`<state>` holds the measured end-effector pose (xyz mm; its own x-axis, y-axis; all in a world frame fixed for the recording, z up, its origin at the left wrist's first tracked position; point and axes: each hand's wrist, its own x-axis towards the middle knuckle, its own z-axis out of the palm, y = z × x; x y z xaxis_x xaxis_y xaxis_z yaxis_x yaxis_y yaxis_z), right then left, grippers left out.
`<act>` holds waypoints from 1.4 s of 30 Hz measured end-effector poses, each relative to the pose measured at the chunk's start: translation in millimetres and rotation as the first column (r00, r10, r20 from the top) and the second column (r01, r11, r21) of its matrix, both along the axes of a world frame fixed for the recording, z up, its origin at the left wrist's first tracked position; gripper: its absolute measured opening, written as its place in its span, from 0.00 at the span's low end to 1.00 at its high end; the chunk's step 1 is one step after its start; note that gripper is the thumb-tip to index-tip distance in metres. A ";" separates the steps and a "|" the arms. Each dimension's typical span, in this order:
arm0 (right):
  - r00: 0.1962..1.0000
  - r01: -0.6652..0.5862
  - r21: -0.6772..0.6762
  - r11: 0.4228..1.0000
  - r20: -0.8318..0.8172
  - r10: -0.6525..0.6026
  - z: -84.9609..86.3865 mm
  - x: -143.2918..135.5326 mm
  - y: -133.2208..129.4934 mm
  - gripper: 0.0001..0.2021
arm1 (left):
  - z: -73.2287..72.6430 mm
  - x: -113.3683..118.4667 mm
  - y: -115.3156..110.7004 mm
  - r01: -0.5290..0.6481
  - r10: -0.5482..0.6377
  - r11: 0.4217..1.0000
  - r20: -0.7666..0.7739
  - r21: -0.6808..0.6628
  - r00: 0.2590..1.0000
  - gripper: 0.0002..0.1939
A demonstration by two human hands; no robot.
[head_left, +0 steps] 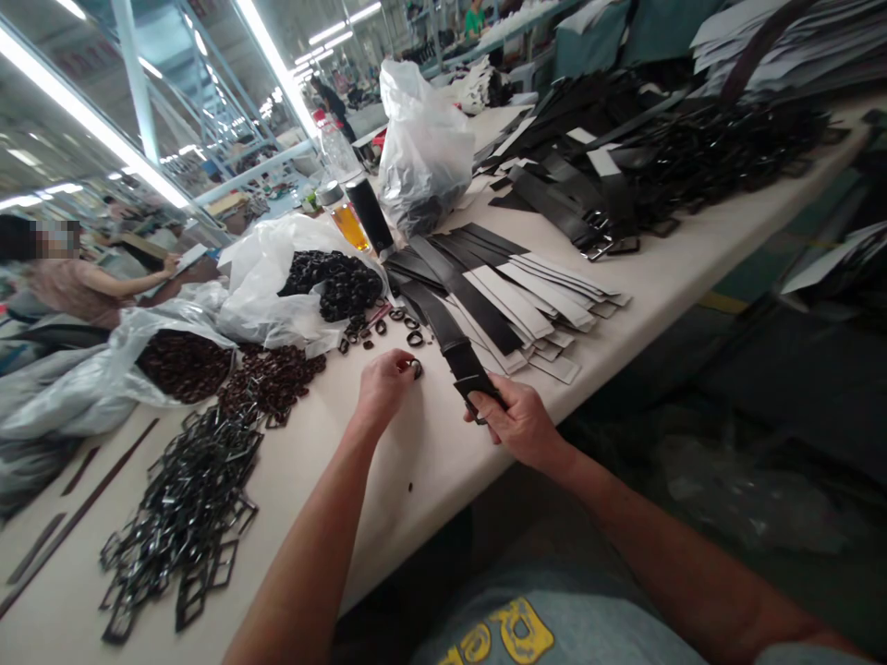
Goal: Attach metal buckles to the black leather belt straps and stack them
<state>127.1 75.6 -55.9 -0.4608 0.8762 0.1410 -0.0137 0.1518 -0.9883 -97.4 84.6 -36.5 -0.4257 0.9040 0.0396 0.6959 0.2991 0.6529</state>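
Note:
Pinched between the fingertips of my left hand is a small black loop, just above the pale table. My right hand grips the buckle end of a black belt, thumb on top. The belt's strap runs away from me toward the back of the table. Close to my left hand, several loose black loops lie on the tabletop. Beyond my right hand, black strips with white ends are fanned out.
Dark metal buckles form a pile at the left, near brown loops and a bag of black loops. Bottles and a plastic bag stand behind. More belts lie back right. A person is at far left.

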 end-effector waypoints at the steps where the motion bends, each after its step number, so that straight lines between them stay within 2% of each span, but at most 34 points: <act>1: 1.000 -0.004 0.010 1.000 0.009 0.004 0.3 -0.3 0.0 0.14 | 0.0 2.0 -1.7 0.006 -0.007 1.000 0.024 0.020 1.000 0.07; 6: 0.999 -0.011 0.013 1.000 0.030 0.010 0.3 -1.1 0.5 0.13 | 3.5 18.4 -19.3 0.041 -0.073 0.990 0.247 0.133 0.966 0.09; 8: 0.999 -0.010 0.018 1.000 0.040 0.010 -0.5 -1.9 1.2 0.14 | 8.1 28.6 -29.2 0.039 -0.138 0.971 0.417 0.237 0.899 0.08; 10: 0.998 -0.016 0.043 0.999 0.059 0.013 -1.0 -2.9 1.6 0.14 | 14.2 39.0 -37.6 0.028 -0.218 0.945 0.563 0.327 0.797 0.06; 12: 0.996 -0.021 0.085 0.996 0.091 0.014 -0.5 -3.5 1.3 0.13 | 19.8 47.6 -42.7 0.039 -0.269 0.932 0.613 0.361 0.743 0.05; 16: 0.988 -0.062 0.155 0.986 0.149 0.038 3.0 -2.1 0.0 0.12 | 22.7 54.2 -43.0 0.094 -0.307 0.919 0.545 0.382 0.780 0.03; 21: 0.976 -0.149 0.131 0.980 0.181 0.125 5.3 0.6 3.5 0.13 | 14.6 51.7 -37.7 0.101 -0.292 0.924 0.510 0.369 0.809 0.08; 24: 0.969 -0.190 0.104 0.976 0.178 0.169 6.7 0.9 7.2 0.12 | 13.9 52.4 -37.7 0.093 -0.288 0.928 0.536 0.360 0.794 0.07; 29: 0.966 -0.242 0.000 0.970 0.098 0.241 9.6 1.3 9.9 0.12 | 25.7 55.4 -46.6 0.112 -0.311 0.930 0.588 0.351 0.746 0.06; 32: 0.966 -0.245 0.007 0.969 0.082 0.244 9.2 1.9 10.0 0.12 | 29.7 56.0 -52.0 0.157 -0.346 0.927 0.613 0.341 0.710 0.06; 35: 0.968 -0.240 0.024 0.971 0.088 0.237 6.9 2.2 9.9 0.13 | 25.8 56.9 -52.9 0.178 -0.386 0.911 0.613 0.373 0.689 0.07; 37: 0.966 -0.247 0.032 0.969 0.093 0.243 5.1 2.2 10.0 0.15 | 21.1 57.1 -51.4 0.205 -0.403 0.901 0.564 0.382 0.721 0.06; 42: 0.955 -0.293 -0.017 0.956 0.049 0.293 3.5 3.0 11.4 0.14 | 14.0 54.6 -48.1 0.262 -0.376 0.901 0.318 0.347 0.870 0.05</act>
